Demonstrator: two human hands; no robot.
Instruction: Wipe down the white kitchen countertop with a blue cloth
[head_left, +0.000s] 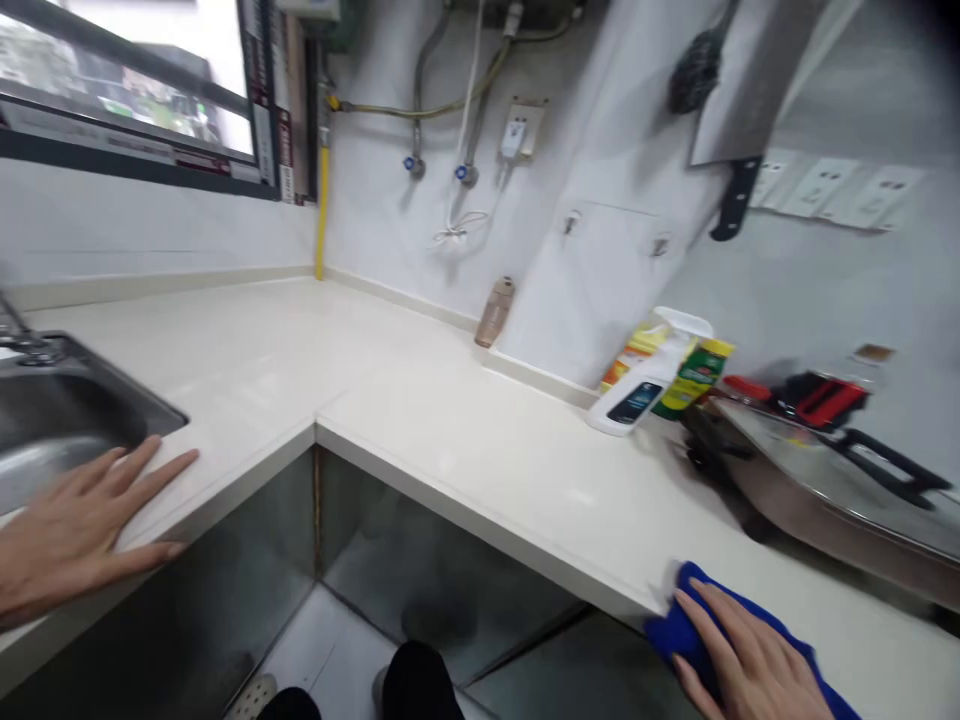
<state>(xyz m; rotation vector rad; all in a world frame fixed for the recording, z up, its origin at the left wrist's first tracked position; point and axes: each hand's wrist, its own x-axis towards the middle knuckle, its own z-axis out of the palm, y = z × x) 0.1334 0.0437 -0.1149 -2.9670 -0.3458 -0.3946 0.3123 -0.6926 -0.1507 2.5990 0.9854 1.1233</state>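
Observation:
My left hand (pixel 90 525) rests with spread fingers on the front edge of the cream countertop (pixel 450 430), right beside the steel sink (pixel 150 410); nothing is in it. At the lower right, my right hand (pixel 757 655) holds a blue cloth (pixel 686 640) against the counter, with part of the cloth folding over the front edge. The cloth's underside is hidden, and its far end passes behind the hand toward the bottom of the view.
A lidded pan (pixel 840 510) stands on the right. A white bottle (pixel 637 390) and a green pack (pixel 694 380) lean by the wall near it. A brownish bottle (pixel 496 312) is farther back. A cleaver (pixel 750 90) hangs above; cabinet fronts (pixel 420 560) lie below.

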